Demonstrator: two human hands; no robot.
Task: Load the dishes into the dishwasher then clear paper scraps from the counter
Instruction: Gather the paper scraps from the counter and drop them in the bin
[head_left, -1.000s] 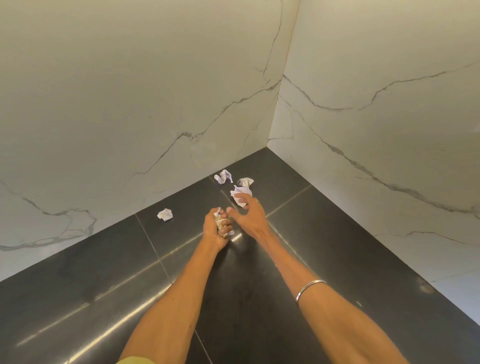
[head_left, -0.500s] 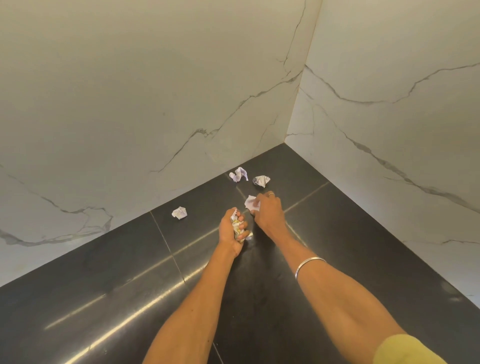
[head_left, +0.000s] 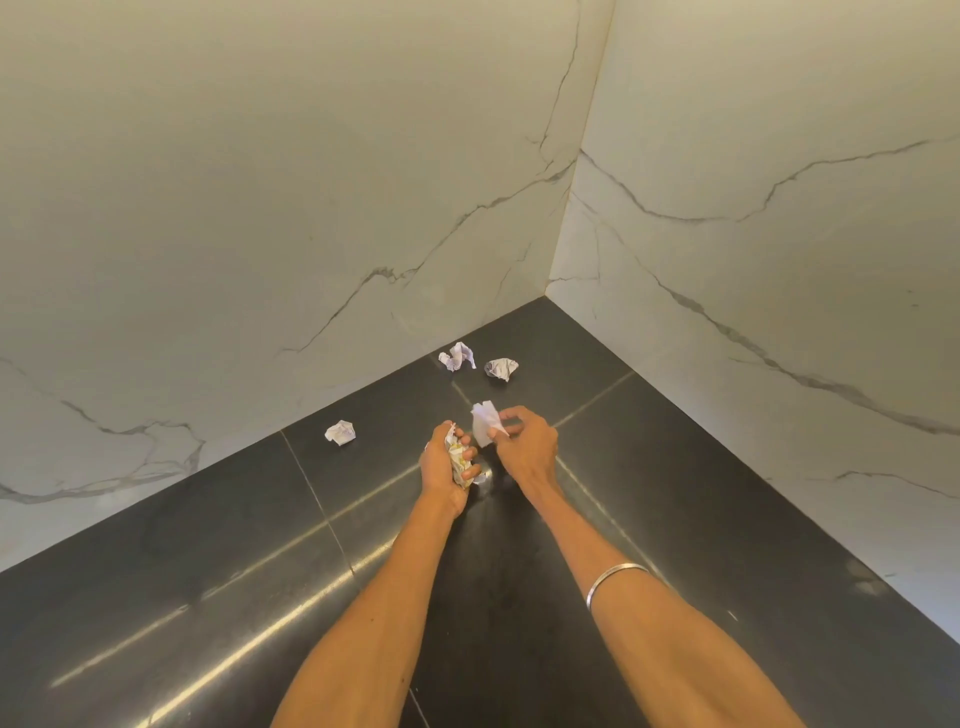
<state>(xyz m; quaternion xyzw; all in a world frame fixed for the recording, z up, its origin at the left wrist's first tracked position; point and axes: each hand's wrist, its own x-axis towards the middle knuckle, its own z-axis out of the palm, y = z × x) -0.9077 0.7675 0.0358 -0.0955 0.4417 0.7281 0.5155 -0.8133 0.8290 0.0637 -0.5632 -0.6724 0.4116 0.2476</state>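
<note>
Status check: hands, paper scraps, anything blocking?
Left hand grips a paper wad. Right hand pinches one scrap. Three loose scraps on counter. Nothing blocking.

I see five lots of paper on or over the dark glossy worktop (head_left: 208, 597). A crumpled wad (head_left: 459, 460), white with yellowish print, sits at frame centre, gripped in my left hand (head_left: 444, 470). Just right of it, a flatter white scrap (head_left: 484, 422) is pinched in the fingertips of my right hand (head_left: 524, 441), lifted off the surface. A small white crumpled ball (head_left: 340, 432) lies alone, left of centre, near the wall edge. Two more lie above centre toward the corner: a twisted white scrap (head_left: 457, 356) with bluish marks, and just right of it, apart, a grey-shaded crumpled ball (head_left: 502, 369).
</note>
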